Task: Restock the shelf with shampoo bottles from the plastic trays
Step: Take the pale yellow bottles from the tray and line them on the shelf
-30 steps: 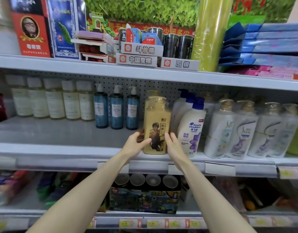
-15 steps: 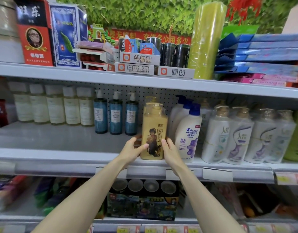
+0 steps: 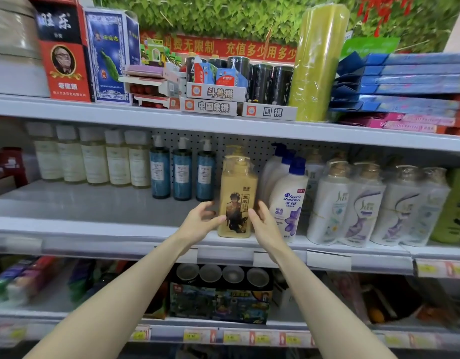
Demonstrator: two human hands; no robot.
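Left hand (image 3: 200,222) and right hand (image 3: 264,225) flank the yellow bottle (image 3: 236,193), fingers loosely bent, thumbs touching its front edges. It stands on the grey shelf (image 3: 94,203), which is bare beyond the left hand. White bottles (image 3: 330,203) crowd beyond the right. A second bottle hides behind the yellow one, only its pump showing.

My two grips have eased their hold on the yellow shampoo bottle (image 3: 238,193) between them. A second ago my left grip (image 3: 203,221) cupped its lower side with the thumb across the front. Now the fingers sit loose just clear of it, and only the thumb tip meets its edge. My right grip (image 3: 262,224), which was pressed to the other side, has opened, fingers spread just beside the bottle. My view has tipped upward.
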